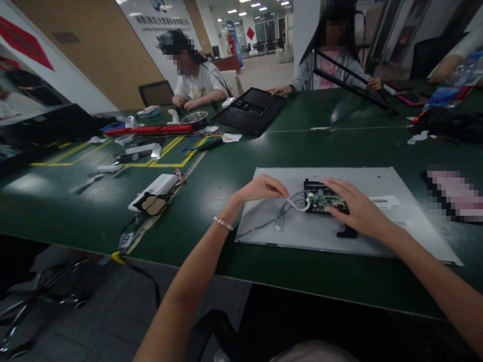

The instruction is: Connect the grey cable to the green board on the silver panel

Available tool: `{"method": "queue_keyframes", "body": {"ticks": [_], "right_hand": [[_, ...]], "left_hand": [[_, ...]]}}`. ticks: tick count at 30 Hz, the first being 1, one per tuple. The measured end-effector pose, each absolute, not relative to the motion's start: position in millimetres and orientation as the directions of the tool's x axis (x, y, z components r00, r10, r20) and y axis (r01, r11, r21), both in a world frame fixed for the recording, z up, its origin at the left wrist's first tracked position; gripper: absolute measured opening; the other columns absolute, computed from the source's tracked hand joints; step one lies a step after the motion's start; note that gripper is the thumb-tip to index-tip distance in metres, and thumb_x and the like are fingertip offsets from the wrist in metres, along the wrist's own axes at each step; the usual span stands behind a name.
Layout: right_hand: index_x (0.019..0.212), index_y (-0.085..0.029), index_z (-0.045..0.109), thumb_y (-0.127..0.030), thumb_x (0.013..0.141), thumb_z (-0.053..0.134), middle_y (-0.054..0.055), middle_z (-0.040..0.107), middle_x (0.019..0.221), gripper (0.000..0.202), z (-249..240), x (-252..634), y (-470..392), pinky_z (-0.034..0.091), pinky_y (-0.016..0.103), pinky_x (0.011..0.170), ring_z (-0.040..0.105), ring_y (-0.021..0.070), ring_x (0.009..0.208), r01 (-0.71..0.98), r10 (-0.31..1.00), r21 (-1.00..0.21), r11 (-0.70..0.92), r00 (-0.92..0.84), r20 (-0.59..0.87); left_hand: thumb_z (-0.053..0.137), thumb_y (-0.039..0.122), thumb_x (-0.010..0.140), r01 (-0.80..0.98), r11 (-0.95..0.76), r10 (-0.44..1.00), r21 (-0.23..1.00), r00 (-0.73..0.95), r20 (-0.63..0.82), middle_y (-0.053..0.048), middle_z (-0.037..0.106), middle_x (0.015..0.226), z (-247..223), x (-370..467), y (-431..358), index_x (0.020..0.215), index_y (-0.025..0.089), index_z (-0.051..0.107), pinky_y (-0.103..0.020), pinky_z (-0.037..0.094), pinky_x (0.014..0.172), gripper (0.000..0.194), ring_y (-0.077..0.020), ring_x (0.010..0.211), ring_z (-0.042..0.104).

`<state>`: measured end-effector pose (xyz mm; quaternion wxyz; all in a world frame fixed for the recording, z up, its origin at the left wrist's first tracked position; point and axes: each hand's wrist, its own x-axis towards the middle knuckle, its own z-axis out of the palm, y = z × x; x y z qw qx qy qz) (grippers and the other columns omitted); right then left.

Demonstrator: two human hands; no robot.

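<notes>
Board (320, 202) and black frame sat on the panel (377, 231), where the curled left hand (266, 188) pinched the cable (298, 205), seemingly to control its slack. The right hand (352, 206), half open, rested over the frame's edge, probably to steady it.

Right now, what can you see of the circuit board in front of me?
The circuit board is small and green, dotted with pale parts. It lies flat in a black frame on the big grey panel. A pale cable runs from its left end toward your left hand. Your right hand covers part of its right side.
</notes>
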<state>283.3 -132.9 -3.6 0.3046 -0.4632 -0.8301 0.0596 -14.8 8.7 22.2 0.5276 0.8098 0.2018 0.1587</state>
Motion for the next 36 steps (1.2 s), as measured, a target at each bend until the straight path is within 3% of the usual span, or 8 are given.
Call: {"method": "queue_keyframes", "body": {"ticks": [5, 15, 25, 30, 36], "right_hand": [[0.148, -0.027, 0.042, -0.024, 0.092, 0.055, 0.01, 0.049, 0.149, 0.057, 1, 266, -138, 0.041, 0.056, 0.111, 0.044, 0.0295, 0.138, 0.668, 0.717, -0.286, 0.687, -0.562, 0.412], [0.113, -0.017, 0.071, -0.012, 0.094, 0.054, 0.01, 0.071, 0.118, 0.026, 6, 233, -135, 0.054, 0.046, 0.096, 0.065, 0.0235, 0.111, 0.63, 0.608, -0.136, 0.765, -0.635, 0.477], [0.099, -0.015, 0.073, -0.005, 0.091, 0.055, 0.009, 0.075, 0.104, 0.022, -3, 214, -125, 0.054, 0.038, 0.088, 0.068, 0.0196, 0.096, 0.597, 0.566, -0.072, 0.799, -0.707, 0.425], [0.104, -0.016, 0.072, -0.014, 0.095, 0.054, 0.008, 0.074, 0.107, 0.02, -1, 215, -123, 0.048, 0.044, 0.101, 0.067, 0.0197, 0.101, 0.596, 0.548, -0.041, 0.802, -0.707, 0.447], [0.103, -0.016, 0.072, -0.006, 0.092, 0.055, 0.008, 0.075, 0.107, 0.023, 5, 220, -124, 0.047, 0.046, 0.102, 0.067, 0.0215, 0.105, 0.618, 0.533, 0.051, 0.785, -0.714, 0.454]], "left_hand": [[0.075, 0.023, 0.078, 0.169, -0.302, 0.447, 0.938, 0.894, -0.017, -0.01, 0.075, 0.096, 13, -16, 9, 0.086, 0.016, 0.078, -0.031, 0.054, 0.085, 0.011, -0.0167, 0.089, 0.069], [0.074, 0.023, 0.079, 0.147, -0.297, 0.461, 0.943, 0.887, 0.007, -0.011, 0.074, 0.097, 6, -26, 15, 0.087, 0.014, 0.076, -0.032, 0.053, 0.086, 0.012, -0.0165, 0.091, 0.068], [0.074, 0.023, 0.079, 0.122, -0.27, 0.462, 0.955, 0.887, 0.017, -0.011, 0.073, 0.096, 2, -27, 17, 0.086, 0.013, 0.075, -0.032, 0.054, 0.085, 0.013, -0.0168, 0.09, 0.069], [0.075, 0.025, 0.078, 0.135, -0.259, 0.48, 0.956, 0.877, 0.006, -0.011, 0.073, 0.095, 4, -27, 16, 0.084, 0.013, 0.075, -0.032, 0.055, 0.085, 0.013, -0.0168, 0.09, 0.068], [0.073, 0.024, 0.08, 0.126, -0.275, 0.475, 0.953, 0.88, 0.021, -0.012, 0.073, 0.097, 2, -28, 17, 0.085, 0.012, 0.074, -0.033, 0.054, 0.086, 0.013, -0.0168, 0.091, 0.068]]}}
